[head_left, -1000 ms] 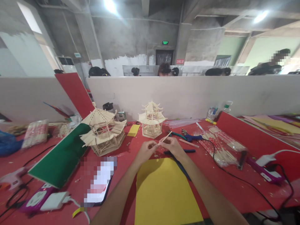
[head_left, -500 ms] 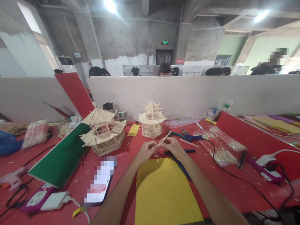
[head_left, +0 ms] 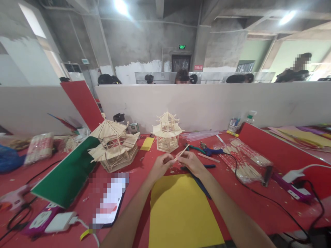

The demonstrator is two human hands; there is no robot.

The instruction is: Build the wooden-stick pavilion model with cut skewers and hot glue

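Observation:
Pinched in my right hand (head_left: 190,161) is a thin wooden stick (head_left: 184,150), slanting up to the right. My left hand (head_left: 163,164) has its fingertips closed at the stick's lower end, where the fingers partly hide it. Just beyond my hands stands a small two-tiered pavilion model (head_left: 167,134) built of sticks. A larger stick pavilion (head_left: 113,144) stands to the left. Under my wrists lies a yellow sheet (head_left: 183,210). Pliers with dark blue handles (head_left: 200,184) lie partly beneath my right forearm.
A glue gun (head_left: 213,151) with a black cable and bagged wooden sticks (head_left: 240,162) lie to the right. Clear glue sticks (head_left: 201,135) are behind them. On the left are a phone (head_left: 111,199), a green board (head_left: 68,172) and a power strip (head_left: 41,220). A white partition (head_left: 207,106) closes off the back.
Almost nothing differs. Both hands stay in place with the stick at about the same slant; a person far behind the partition has shifted slightly.

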